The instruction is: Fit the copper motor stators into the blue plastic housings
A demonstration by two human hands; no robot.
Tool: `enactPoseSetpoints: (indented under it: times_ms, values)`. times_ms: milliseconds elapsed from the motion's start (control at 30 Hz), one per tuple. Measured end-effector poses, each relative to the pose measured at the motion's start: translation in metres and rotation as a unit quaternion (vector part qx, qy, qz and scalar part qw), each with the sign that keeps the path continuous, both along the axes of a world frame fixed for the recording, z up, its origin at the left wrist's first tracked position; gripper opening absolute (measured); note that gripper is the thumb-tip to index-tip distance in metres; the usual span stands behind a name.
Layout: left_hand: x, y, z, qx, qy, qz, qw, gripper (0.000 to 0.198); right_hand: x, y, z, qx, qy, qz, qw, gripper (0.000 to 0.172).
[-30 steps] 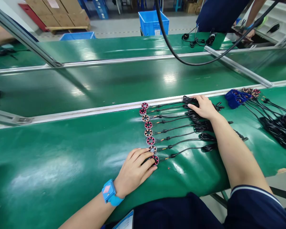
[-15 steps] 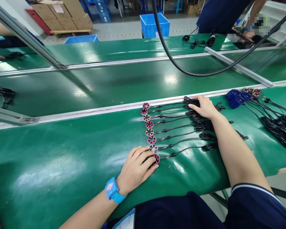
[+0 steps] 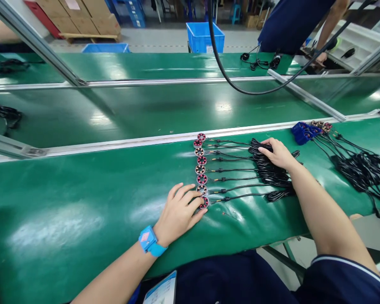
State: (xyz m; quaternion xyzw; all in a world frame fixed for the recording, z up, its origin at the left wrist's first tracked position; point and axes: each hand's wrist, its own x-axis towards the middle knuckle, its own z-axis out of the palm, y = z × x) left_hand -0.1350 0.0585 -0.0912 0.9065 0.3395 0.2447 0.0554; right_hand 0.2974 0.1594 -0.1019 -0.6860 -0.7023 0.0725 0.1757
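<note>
Several small motor stators [image 3: 202,179], ring-shaped with red or copper windings, lie in a column on the green mat. My left hand [image 3: 180,211], wearing a blue wrist strap [image 3: 150,241], rests at the near end, fingers spread. Its fingertips touch the nearest stator [image 3: 204,202] and partly cover it; the thumb lies by its near edge. A black lead runs right from each stator into coiled black cables [image 3: 264,169]. My right hand [image 3: 278,153] is at the far part of these coils, fingers and thumb bent around them; its grip is partly hidden.
Blue holders [image 3: 304,133] with more stators and a heap of black cables [image 3: 361,169] lie at the right. A metal rail [image 3: 129,143] borders the mat's far side. A thick black cable [image 3: 250,91] hangs overhead. Across the line stands another person [image 3: 291,25].
My right hand has drawn toward me slightly, and the cable coils look more bunched together. My left hand stays by the nearest stator. The view has shifted a little.
</note>
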Motion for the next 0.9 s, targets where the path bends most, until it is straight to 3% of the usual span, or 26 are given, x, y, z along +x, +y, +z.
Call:
enactPoseSetpoints:
  times_ms: [333, 500, 567, 733, 900]
  values:
    - [-0.023, 0.024, 0.003, -0.007, 0.029, -0.034, 0.999, 0.009, -0.01, -0.071, -0.001, 0.021, -0.03, -0.079, 0.996, 0.05]
    - [-0.032, 0.034, 0.001, -0.013, 0.029, -0.014, 0.999, 0.011, -0.021, -0.113, 0.012, -0.012, -0.026, -0.083, 0.996, 0.057]
    - [-0.033, 0.035, -0.001, -0.027, 0.028, -0.006, 0.999, 0.013, -0.03, -0.136, 0.024, -0.031, -0.023, -0.055, 0.998, 0.069]
    - [-0.035, 0.037, -0.002, -0.041, 0.026, -0.007, 0.999, 0.015, -0.056, -0.183, 0.043, -0.083, -0.095, 0.09, 0.988, 0.124]
    - [-0.031, 0.034, 0.0, -0.031, 0.035, 0.0, 0.999, 0.014, -0.053, -0.169, 0.033, -0.067, -0.154, 0.082, 0.982, 0.134]
